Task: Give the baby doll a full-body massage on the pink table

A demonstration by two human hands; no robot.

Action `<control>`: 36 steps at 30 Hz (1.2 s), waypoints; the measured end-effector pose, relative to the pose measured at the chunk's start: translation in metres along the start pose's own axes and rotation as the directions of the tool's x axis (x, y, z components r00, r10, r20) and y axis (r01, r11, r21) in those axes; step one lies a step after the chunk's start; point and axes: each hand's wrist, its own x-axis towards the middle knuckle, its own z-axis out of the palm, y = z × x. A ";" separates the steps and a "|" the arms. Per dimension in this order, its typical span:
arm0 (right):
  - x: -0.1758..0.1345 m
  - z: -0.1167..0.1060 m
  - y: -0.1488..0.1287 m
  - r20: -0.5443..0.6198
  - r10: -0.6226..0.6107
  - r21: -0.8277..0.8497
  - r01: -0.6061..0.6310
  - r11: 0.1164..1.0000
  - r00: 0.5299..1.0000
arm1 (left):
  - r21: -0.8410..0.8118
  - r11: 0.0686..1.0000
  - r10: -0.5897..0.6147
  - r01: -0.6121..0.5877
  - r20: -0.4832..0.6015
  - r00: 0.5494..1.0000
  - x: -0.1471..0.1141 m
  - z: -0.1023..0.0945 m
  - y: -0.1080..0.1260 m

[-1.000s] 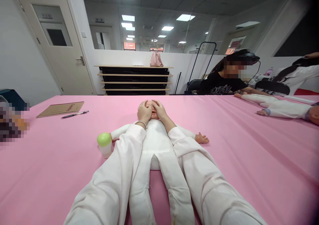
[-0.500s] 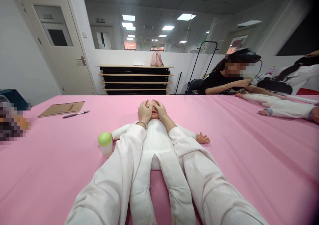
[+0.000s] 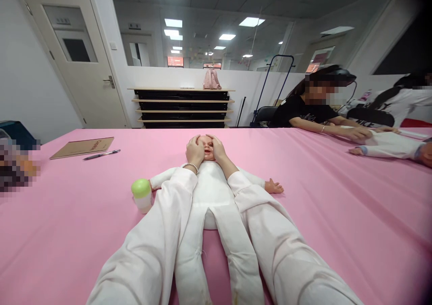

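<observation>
A baby doll (image 3: pixel 212 183) with a white cloth body lies on its back on the pink-covered table, its head toward the far side. My left hand (image 3: pixel 195 149) cups the left side of its head, and my right hand (image 3: pixel 219 150) cups the right side. Between my palms the middle of the doll's face (image 3: pixel 208 148) shows. Its arms spread out to both sides, partly under my sleeves. Close to the doll's hand at left stands a small clear container with a green lid (image 3: pixel 141 189).
A brown notebook (image 3: pixel 83 147) and a pen (image 3: pixel 101 154) lie at the far left of the pink table cover (image 3: pixel 320 197). At the right, a co-worker's hands (image 3: pixel 359 133) rest on another doll (image 3: pixel 393 145). A blurred-out item (image 3: pixel 16 163) sits at the left edge.
Both my hands have shifted slightly outward around the doll's head, baring more of its face. The co-worker's hands have come down onto the other doll.
</observation>
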 end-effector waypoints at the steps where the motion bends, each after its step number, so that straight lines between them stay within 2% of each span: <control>1: -0.001 0.000 -0.001 0.015 -0.009 -0.001 0.009 1.000 1.000 | 0.006 1.000 0.013 -0.013 -0.002 1.000 0.000 0.000 0.000; 7: -0.006 -0.002 -0.005 0.063 -0.055 -0.019 0.057 0.998 0.996 | 0.039 0.998 0.059 -0.058 -0.004 0.998 -0.001 0.000 -0.001; 15: -0.001 0.001 -0.001 -0.002 0.008 -0.022 -0.008 1.000 1.000 | -0.011 1.000 -0.013 0.013 -0.001 1.000 0.002 0.001 -0.001; 18: 0.001 0.001 0.000 -0.014 -0.009 -0.011 0.009 1.000 1.000 | -0.023 0.999 -0.036 0.036 0.003 0.999 0.002 0.001 0.000; 25: -0.004 -0.002 -0.001 0.065 -0.058 -0.011 0.059 0.998 0.996 | 0.027 0.998 0.050 -0.050 0.001 0.999 0.001 0.001 -0.003; 33: 0.002 0.001 0.002 0.012 0.010 -0.014 -0.010 1.000 1.000 | -0.044 0.998 -0.051 0.052 0.014 0.999 0.004 0.002 -0.003; 36: 0.004 0.002 0.005 -0.047 0.032 -0.021 -0.033 0.999 0.998 | -0.064 0.994 -0.082 0.083 0.012 0.997 0.005 0.002 -0.002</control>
